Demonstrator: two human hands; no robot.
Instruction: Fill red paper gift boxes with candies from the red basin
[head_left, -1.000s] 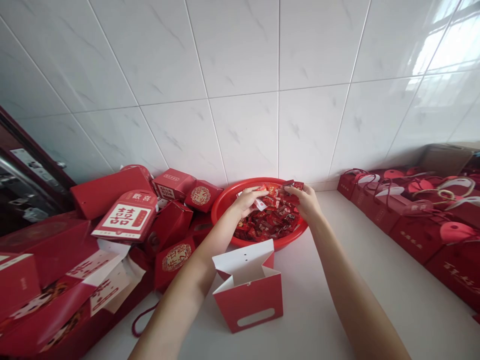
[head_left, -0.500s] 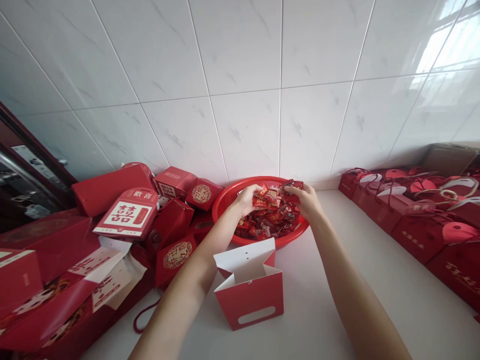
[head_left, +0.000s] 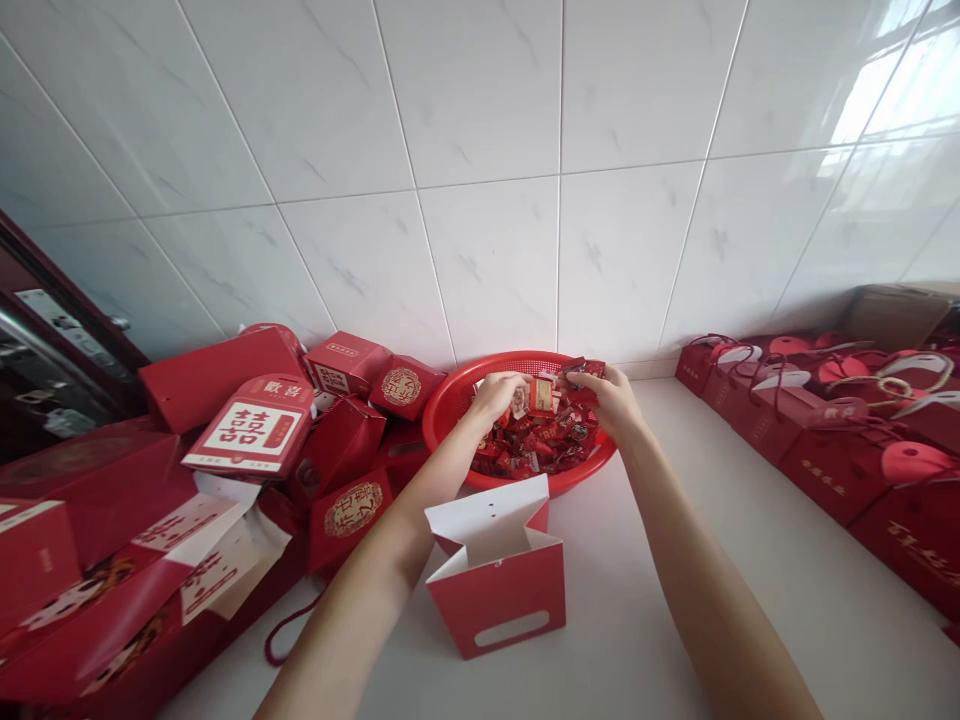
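Note:
A red plastic basket holds many small wrapped candies, and both my hands are inside its rim. My left hand is closed palm-down at the basket's left side, with pale and red candies at its fingertips; its palm is hidden. Across from it, my right hand pinches dark red wrapped candies near the far right rim. Between my forearms an upright red paper gift box stands with its white-lined top open, in front of the basket.
Several red gift boxes lie piled at the left. Red gift bags stand in rows at the right, beside a brown cardboard box. A white tiled wall rises behind the white countertop.
My left hand has turned more palm-down, and the bright red candies at its fingertips no longer show; paler ones do. My right hand and the gift box have barely moved.

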